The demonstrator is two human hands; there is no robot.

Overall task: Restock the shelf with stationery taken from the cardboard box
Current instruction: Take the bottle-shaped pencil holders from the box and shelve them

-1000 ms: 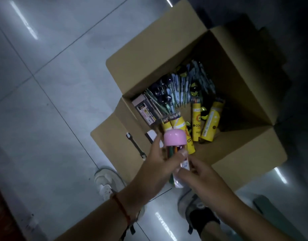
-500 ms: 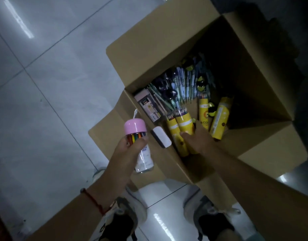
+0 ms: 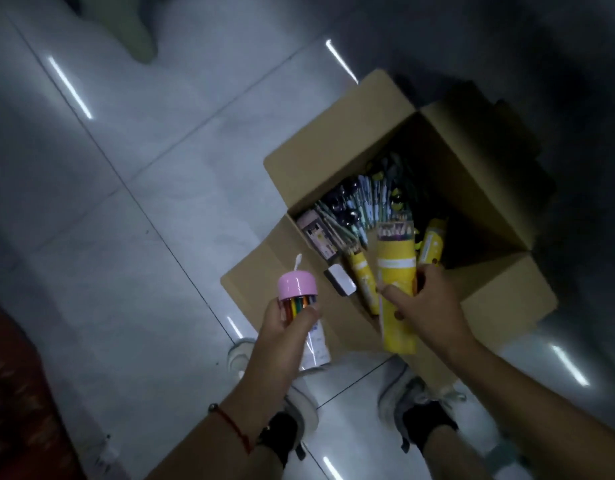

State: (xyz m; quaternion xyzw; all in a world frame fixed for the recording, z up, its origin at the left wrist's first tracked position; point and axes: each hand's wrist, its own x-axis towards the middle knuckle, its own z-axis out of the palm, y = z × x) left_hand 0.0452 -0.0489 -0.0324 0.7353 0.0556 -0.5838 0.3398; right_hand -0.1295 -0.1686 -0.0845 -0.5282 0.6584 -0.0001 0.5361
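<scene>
Over the shoes [image 3: 420, 407], the left hand [image 3: 285, 327] grips a pink-capped tube [image 3: 299, 303] beside the box [image 3: 368, 133]. The right hand [image 3: 427, 306] clasps a yellow pencil pack [image 3: 394, 271] above the box's near edge; more packs [image 3: 434, 240] and pens [image 3: 368, 199] lie inside.

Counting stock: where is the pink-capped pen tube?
Head view, lower centre-left: the pink-capped pen tube is in the left hand, above the floor, left of the cardboard box.

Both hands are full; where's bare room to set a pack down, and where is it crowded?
Bare floor tiles stretch left of the cardboard box. The box's right inner corner, beyond the yellow tube, looks dark and free. Its left side is crowded with pens.
</scene>
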